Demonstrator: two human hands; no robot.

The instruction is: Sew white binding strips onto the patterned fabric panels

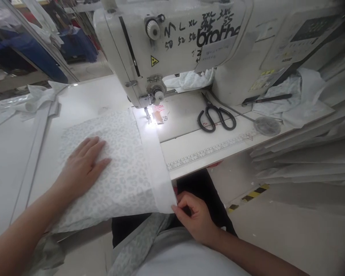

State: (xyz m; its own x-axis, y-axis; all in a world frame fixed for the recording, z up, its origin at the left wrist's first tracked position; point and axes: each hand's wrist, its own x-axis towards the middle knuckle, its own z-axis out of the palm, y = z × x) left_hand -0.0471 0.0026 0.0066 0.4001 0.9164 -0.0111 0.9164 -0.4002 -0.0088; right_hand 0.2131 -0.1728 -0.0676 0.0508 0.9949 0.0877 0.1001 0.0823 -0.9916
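Fingers (180,209) of the right hand (197,220) pinch the near corner of the plain white fabric band (155,153); its long side runs away to the needle; left hand (82,166) lies flat, open, on the pale spotted cloth (123,168).

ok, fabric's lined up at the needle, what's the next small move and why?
Probably feed the printed fabric forward along its white band. The left hand lies flat on the fabric, the right hand pinches the band's near corner taut, and the band's far end sits at the lit needle, so the seam looks ready to run.
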